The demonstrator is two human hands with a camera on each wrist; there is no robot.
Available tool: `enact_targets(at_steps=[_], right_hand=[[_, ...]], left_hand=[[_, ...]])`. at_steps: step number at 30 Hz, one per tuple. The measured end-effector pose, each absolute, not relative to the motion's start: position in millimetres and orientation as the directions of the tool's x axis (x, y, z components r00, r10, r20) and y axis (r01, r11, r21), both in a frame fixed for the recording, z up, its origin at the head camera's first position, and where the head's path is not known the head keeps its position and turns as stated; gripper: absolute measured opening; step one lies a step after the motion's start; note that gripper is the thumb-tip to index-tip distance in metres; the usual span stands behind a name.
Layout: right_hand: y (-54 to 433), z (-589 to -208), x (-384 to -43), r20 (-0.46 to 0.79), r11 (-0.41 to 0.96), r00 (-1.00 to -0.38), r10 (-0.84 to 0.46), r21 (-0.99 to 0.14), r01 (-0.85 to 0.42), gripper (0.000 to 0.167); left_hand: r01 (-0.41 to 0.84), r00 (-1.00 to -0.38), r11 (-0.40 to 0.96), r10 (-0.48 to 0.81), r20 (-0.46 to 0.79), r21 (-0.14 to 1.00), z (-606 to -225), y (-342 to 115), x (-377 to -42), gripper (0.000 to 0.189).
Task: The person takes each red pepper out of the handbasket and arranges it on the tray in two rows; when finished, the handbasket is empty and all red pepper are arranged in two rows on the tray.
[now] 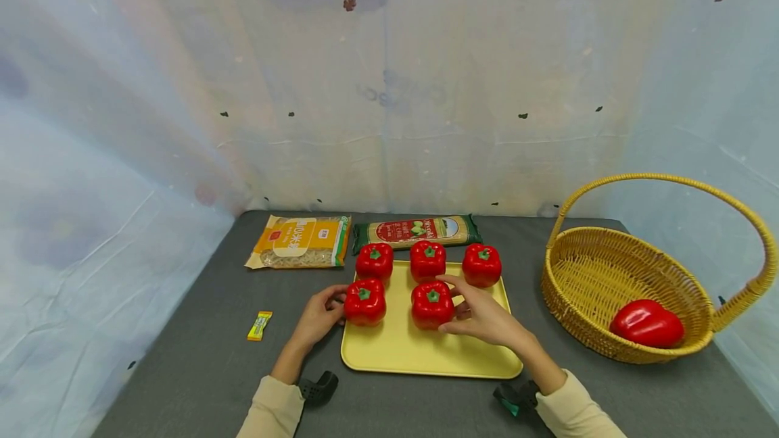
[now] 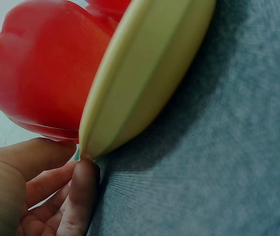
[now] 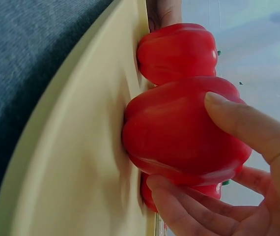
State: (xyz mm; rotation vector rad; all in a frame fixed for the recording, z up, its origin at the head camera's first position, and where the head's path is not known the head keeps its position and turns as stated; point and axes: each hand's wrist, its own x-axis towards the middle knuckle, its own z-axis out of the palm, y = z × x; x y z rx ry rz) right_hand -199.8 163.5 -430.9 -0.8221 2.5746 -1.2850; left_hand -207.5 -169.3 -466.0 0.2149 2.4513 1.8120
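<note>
Several red bell peppers stand on a yellow tray (image 1: 426, 357). My right hand (image 1: 487, 316) holds the front right bell pepper (image 1: 431, 309) from its right side. In the right wrist view, the thumb lies on one side of this pepper and the fingers on the other, with its base at the tray. My left hand (image 1: 319, 316) pinches the tray's left rim, close beside the front left bell pepper (image 1: 365, 309). In the left wrist view, the thumb is near that pepper and the fingertips meet the tray's edge. Three more bell peppers (image 1: 428, 259) form the back row.
On the right stands a yellow wicker basket (image 1: 566, 303) with a tall handle, and a red bell pepper (image 1: 648, 323) lies inside. Behind the tray are an orange-yellow food packet (image 1: 301, 242) and a green-red packet (image 1: 420, 230). A small yellow sachet (image 1: 260, 325) lies at left.
</note>
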Motion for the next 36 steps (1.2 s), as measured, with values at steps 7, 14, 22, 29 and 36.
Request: enact_targets(at_steps=[7, 14, 22, 29, 36], right_hand=[[161.4, -431.1, -201.4, 0.105, 0.479, -0.837, -0.536, -0.779, -0.404, 0.084], [161.2, -431.3, -201.7, 0.107, 0.475, -0.832, -0.544, -0.778, -0.411, 0.086], [163.9, -428.2, -200.3, 0.099, 0.465, -0.833, -0.544, -0.791, -0.397, 0.087], [182.2, -413.5, -196.8, 0.116, 0.449, -0.836, -0.537, -0.799, -0.399, 0.082], [218.7, -392.5, -195.5, 0.204, 0.450, -0.807, -0.554, -0.743, -0.496, 0.068]], left_hand=[[0.053, -0.987, 0.276, 0.159, 0.008, 0.960, -469.2, -170.2, -209.0, 0.037], [0.052, -0.988, 0.279, 0.157, 0.008, 0.959, -469.7, -170.5, -209.9, 0.037], [0.053, -0.987, 0.273, 0.160, 0.009, 0.961, -469.2, -169.9, -209.6, 0.036], [0.051, -0.988, 0.274, 0.154, 0.009, 0.960, -470.4, -169.0, -210.0, 0.036], [0.049, -0.990, 0.270, 0.144, 0.010, 0.962, -478.7, -171.9, -213.9, 0.036]])
